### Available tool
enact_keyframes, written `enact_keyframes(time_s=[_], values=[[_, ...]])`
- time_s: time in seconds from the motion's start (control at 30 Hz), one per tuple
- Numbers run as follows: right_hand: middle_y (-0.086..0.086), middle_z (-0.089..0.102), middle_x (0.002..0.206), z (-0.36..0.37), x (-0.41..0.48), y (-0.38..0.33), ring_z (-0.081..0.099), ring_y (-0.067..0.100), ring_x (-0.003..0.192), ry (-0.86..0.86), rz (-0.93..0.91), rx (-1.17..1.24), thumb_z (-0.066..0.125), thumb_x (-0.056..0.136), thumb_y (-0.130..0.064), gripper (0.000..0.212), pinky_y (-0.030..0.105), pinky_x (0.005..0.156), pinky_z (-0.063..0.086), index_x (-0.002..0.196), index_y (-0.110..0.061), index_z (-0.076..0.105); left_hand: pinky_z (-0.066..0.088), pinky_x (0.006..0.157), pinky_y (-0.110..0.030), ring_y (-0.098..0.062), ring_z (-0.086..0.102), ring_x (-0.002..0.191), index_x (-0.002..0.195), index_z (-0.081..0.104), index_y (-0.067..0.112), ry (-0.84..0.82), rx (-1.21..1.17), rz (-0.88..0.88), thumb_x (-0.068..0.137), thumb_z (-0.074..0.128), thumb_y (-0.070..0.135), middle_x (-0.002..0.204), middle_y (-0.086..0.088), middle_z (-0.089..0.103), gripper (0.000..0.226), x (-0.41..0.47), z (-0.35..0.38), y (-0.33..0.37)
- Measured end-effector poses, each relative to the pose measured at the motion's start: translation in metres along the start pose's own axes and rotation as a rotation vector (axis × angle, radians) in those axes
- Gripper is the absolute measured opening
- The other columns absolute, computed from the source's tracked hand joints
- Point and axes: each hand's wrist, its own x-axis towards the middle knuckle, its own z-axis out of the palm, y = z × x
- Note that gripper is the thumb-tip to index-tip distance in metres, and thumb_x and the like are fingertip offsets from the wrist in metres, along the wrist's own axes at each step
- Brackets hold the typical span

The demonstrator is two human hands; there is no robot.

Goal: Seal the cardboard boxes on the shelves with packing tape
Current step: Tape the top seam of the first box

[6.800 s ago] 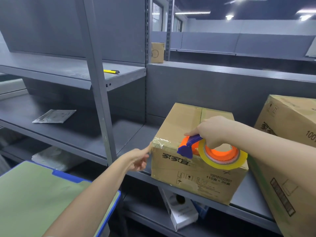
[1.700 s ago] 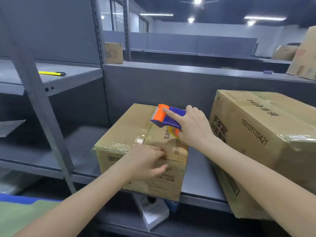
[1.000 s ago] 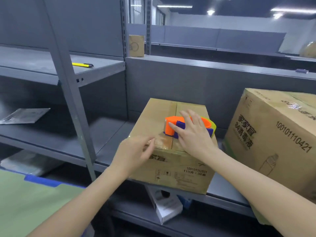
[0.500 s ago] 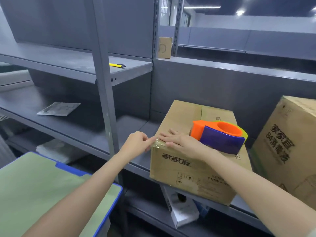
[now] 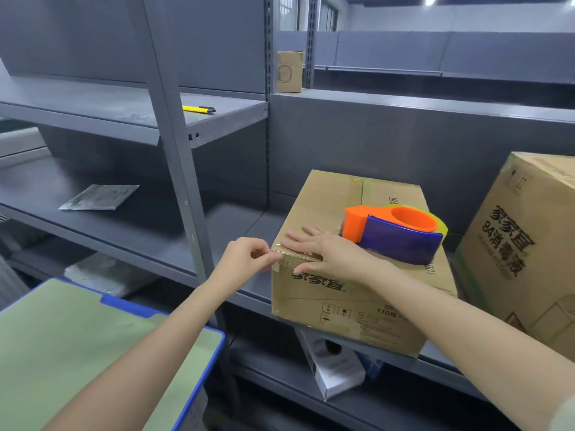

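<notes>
Here the right hand [image 5: 329,256] lies flat, fingers spread, on the cardboard box [image 5: 351,293]; beside its corner, the left hand [image 5: 245,259] pinches the tape [image 5: 287,262]; the dispenser [image 5: 396,236] rests atop.

I log two bare forearms, no watch or rings seen. Left hand [image 5: 245,259], right hand [image 5: 326,253]: ungloved. Pale sleeve [image 5: 564,415] edge at my right arm's corner.
</notes>
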Motion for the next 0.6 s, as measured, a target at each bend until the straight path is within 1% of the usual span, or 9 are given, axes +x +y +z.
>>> enact_keyframes(time_s=[0.07, 0.1, 0.13, 0.23, 0.33, 0.4, 0.47, 0.53, 0.6], values=[[-0.019, 0.015, 0.153, 0.0, 0.0, 0.0, 0.004, 0.017, 0.145, 0.0, -0.009, -0.029, 0.051, 0.09, -0.049, 0.06, 0.04, 0.118, 0.012, 0.144, -0.042, 0.024, 0.04, 0.057, -0.024, -0.012, 0.047, 0.057, 0.064, 0.055, 0.012, 0.049, 0.253, 0.108, 0.087, 0.058, 0.041, 0.057, 0.002, 0.051, 0.037, 0.001, 0.003, -0.006], [-0.018, 0.014, 0.154, 0.0, 0.0, -0.001, 0.004, 0.017, 0.145, 0.001, -0.012, -0.042, 0.051, 0.091, -0.046, 0.06, 0.04, 0.118, 0.011, 0.144, -0.041, 0.023, 0.038, 0.058, -0.028, -0.015, 0.046, 0.059, 0.065, 0.051, 0.012, 0.06, 0.356, 0.156, 0.089, 0.054, 0.042, 0.059, 0.002, 0.047, 0.039, 0.002, 0.004, -0.008], [-0.018, 0.014, 0.154, 0.0, -0.001, 0.0, 0.003, 0.017, 0.145, 0.001, -0.014, -0.056, 0.05, 0.093, -0.045, 0.059, 0.04, 0.118, 0.011, 0.145, -0.041, 0.022, 0.038, 0.06, -0.029, -0.016, 0.046, 0.062, 0.067, 0.05, 0.011, 0.065, 0.405, 0.201, 0.091, 0.051, 0.042, 0.062, 0.001, 0.047, 0.039, 0.003, 0.004, -0.01], [-0.015, 0.013, 0.155, 0.001, -0.001, 0.0, 0.004, 0.019, 0.145, -0.002, -0.034, -0.108, 0.046, 0.095, -0.042, 0.057, 0.036, 0.118, 0.007, 0.146, -0.04, 0.02, 0.04, 0.065, -0.03, -0.02, 0.051, 0.068, 0.074, 0.056, 0.005, 0.061, 0.365, 0.319, 0.093, 0.052, 0.033, 0.069, -0.006, 0.055, 0.034, 0.006, 0.008, -0.017], [-0.015, 0.013, 0.155, 0.002, 0.0, -0.001, 0.004, 0.021, 0.145, 0.002, -0.048, -0.131, 0.044, 0.097, -0.04, 0.055, 0.034, 0.117, 0.003, 0.147, -0.038, 0.02, 0.038, 0.065, -0.026, -0.022, 0.054, 0.07, 0.078, 0.06, 0.002, 0.04, 0.339, 0.356, 0.091, 0.056, 0.029, 0.073, -0.008, 0.06, 0.03, 0.008, 0.007, -0.022], [-0.015, 0.013, 0.155, 0.001, 0.0, -0.001, 0.004, 0.02, 0.145, 0.001, -0.048, -0.13, 0.044, 0.097, -0.039, 0.054, 0.033, 0.117, 0.003, 0.146, -0.038, 0.02, 0.039, 0.065, -0.025, -0.019, 0.054, 0.071, 0.079, 0.06, 0.005, 0.001, 0.314, 0.366, 0.087, 0.062, 0.03, 0.075, -0.004, 0.06, 0.027, 0.009, 0.005, -0.025], [-0.015, 0.012, 0.155, 0.001, 0.001, -0.001, 0.003, 0.019, 0.145, -0.001, -0.047, -0.129, 0.044, 0.097, -0.038, 0.054, 0.034, 0.118, 0.002, 0.146, -0.038, 0.02, 0.043, 0.068, -0.027, -0.015, 0.053, 0.072, 0.079, 0.059, 0.008, -0.013, 0.296, 0.375, 0.084, 0.066, 0.029, 0.076, -0.001, 0.06, 0.023, 0.009, 0.005, -0.026], [-0.015, 0.013, 0.155, 0.0, 0.001, -0.001, 0.004, 0.019, 0.145, -0.006, -0.044, -0.132, 0.044, 0.097, -0.038, 0.054, 0.034, 0.118, 0.003, 0.146, -0.038, 0.02, 0.044, 0.066, -0.026, -0.013, 0.052, 0.07, 0.078, 0.059, 0.01, 0.041, 0.292, 0.369, 0.084, 0.067, 0.027, 0.074, 0.003, 0.058, 0.02, 0.007, 0.009, -0.028], [-0.014, 0.014, 0.155, 0.0, 0.001, -0.001, 0.004, 0.02, 0.145, -0.005, -0.046, -0.134, 0.044, 0.098, -0.038, 0.054, 0.034, 0.118, 0.003, 0.146, -0.038, 0.021, 0.042, 0.062, -0.024, -0.012, 0.052, 0.068, 0.077, 0.052, 0.015, 0.077, 0.27, 0.334, 0.085, 0.066, 0.028, 0.073, 0.007, 0.057, 0.02, 0.004, 0.013, -0.029]])
